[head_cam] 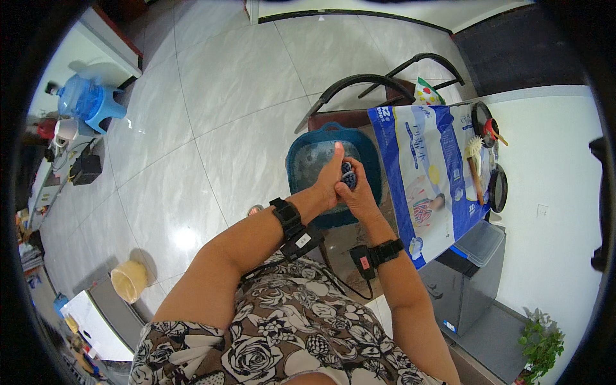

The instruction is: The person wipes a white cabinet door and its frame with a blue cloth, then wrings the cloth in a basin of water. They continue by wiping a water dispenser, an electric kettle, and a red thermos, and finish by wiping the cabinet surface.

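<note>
A dark blue patterned cloth, bunched into a wad, shows between my two hands. My left hand presses against it with the thumb pointing up and away from me. Curled around its other side is my right hand, and the two hands meet at the palms. Both are above a teal plastic basin with water in it. How much cloth lies inside my grip is hidden. Black straps with small boxes sit on both wrists.
At the right, a blue and white printed plastic sheet covers a table, bearing a wooden-handled brush and dark round pans. A black-armed chair stands beyond the basin. Leftward are a waste bin and a water bottle.
</note>
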`<state>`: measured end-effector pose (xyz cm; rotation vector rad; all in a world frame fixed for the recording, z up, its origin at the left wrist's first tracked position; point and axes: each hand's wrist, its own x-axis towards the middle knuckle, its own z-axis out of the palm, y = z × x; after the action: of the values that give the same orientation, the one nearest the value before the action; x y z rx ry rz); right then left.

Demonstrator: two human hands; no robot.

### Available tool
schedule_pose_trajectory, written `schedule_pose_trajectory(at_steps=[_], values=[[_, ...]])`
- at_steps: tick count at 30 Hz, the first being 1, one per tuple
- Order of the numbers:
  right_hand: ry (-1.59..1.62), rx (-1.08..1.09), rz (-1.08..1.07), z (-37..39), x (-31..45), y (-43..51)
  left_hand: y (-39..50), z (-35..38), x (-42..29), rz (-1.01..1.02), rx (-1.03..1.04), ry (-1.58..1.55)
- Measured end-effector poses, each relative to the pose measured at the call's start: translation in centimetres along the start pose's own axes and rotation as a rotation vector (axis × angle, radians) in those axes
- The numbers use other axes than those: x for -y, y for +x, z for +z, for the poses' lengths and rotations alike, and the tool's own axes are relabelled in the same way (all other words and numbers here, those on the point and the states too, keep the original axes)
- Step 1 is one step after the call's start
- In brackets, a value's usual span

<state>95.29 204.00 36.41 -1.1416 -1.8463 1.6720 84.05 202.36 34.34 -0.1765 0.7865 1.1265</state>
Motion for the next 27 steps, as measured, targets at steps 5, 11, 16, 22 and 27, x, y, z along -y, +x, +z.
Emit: schedule_pose_trajectory(at_steps=[5, 11, 16, 22, 27], values=[[-0.03, -0.12, 0.109, 0.5, 0.6, -0.1, -0.5, 0.0, 0.0, -0.1, 0.042, 0.003], [0.053, -0.271, 0.162, 1.4, 0.8, 0.5, -0.3, 0.9, 1.4, 0.081, -0.071, -0.072], [0.229, -0.363, 0.134, 2.0, 0.7, 1.1, 0.4, 1.4, 2.4, 0.288, -0.182, 0.03], [0.596, -0.533, 0.285, 2.7, -1.0, 1.7, 2.1, -0.6, 3.5, 0.428, -0.232, 0.67], [0.788, -0.593, 0.444, 2.7, -3.0, 2.5, 2.5, -2.1, 4.0, 0.456, -0.228, 0.981]])
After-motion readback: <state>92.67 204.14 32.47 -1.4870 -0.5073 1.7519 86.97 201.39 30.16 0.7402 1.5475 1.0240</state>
